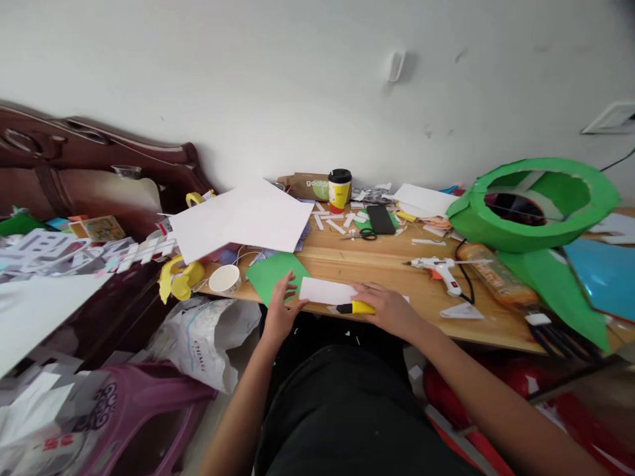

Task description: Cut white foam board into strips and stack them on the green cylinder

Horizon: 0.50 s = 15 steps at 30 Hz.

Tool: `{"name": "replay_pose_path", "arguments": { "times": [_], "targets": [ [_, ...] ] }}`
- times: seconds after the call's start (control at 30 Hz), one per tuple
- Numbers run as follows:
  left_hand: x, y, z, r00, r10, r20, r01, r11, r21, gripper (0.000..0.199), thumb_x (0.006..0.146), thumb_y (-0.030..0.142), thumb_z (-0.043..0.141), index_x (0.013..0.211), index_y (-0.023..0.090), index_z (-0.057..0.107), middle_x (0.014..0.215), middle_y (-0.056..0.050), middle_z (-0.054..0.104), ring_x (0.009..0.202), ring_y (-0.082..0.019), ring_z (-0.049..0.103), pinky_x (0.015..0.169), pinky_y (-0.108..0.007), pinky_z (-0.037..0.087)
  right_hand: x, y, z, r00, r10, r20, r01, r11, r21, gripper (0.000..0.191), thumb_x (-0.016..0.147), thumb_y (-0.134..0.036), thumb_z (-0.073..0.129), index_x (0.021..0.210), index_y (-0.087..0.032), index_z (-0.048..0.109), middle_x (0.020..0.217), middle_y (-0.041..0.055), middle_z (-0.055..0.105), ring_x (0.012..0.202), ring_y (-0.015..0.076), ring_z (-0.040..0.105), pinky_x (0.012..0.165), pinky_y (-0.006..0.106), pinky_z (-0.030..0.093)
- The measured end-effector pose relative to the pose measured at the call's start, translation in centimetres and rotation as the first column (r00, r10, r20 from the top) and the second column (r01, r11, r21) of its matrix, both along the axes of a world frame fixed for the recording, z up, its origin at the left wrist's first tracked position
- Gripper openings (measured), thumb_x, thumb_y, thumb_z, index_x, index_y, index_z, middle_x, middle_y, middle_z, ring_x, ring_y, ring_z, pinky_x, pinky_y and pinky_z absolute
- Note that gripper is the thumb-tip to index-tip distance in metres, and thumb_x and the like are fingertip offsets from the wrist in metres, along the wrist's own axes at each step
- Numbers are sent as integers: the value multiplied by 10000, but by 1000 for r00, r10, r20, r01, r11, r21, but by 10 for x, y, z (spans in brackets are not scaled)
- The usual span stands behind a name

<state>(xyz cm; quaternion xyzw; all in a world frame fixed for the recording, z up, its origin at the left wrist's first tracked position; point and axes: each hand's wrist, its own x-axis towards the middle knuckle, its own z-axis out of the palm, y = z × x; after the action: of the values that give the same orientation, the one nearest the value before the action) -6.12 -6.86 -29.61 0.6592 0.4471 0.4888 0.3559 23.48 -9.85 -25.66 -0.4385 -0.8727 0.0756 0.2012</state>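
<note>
A small white card (pixel 327 291) lies at the front edge of the wooden table, partly over a green sheet (pixel 274 272). My left hand (pixel 282 307) is at the card's left end, fingers apart, thumb tip near its lower corner. Across the right end reaches my right hand (pixel 385 305), its fingertips touching the card. Under those fingers is a yellow and black utility knife (pixel 363 307), black end pointing left, the rest of its handle hidden by the hand.
A hot glue gun (pixel 441 270), a bottle (pixel 496 274) and a large green ring-shaped piece (pixel 533 205) occupy the right side. Behind are scissors (pixel 366 234), a phone (pixel 380 219), a lidded cup (pixel 340 192) and white strips. Left are large white sheets (pixel 243 221) and a paper bowl (pixel 225 279).
</note>
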Motion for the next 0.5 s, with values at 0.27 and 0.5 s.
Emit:
{"name": "replay_pose_path", "arguments": {
  "times": [0.27, 0.5],
  "targets": [
    [-9, 4, -20, 876, -21, -482, 178, 943, 282, 194, 960, 283, 568, 1068, 226, 719, 1032, -67, 663, 1008, -219, 594, 909, -387, 530, 31, 21, -33, 989, 114, 89, -112, 993, -29, 348, 785, -128, 699, 1123, -214, 689, 1371, 107, 593, 1231, 259, 587, 1055, 434, 483],
    [-4, -2, -24, 883, 13, -470, 159, 932, 326, 249, 925, 323, 621, 1129, 197, 691, 1054, -83, 699, 1027, -231, 625, 925, -414, 551, 23, 6, -26, 997, 14, 74, -9, 998, -69, 355, 790, -104, 681, 1125, -221, 683, 1291, 104, 593, 1201, 272, 552, 1009, 445, 507]
  ]
}}
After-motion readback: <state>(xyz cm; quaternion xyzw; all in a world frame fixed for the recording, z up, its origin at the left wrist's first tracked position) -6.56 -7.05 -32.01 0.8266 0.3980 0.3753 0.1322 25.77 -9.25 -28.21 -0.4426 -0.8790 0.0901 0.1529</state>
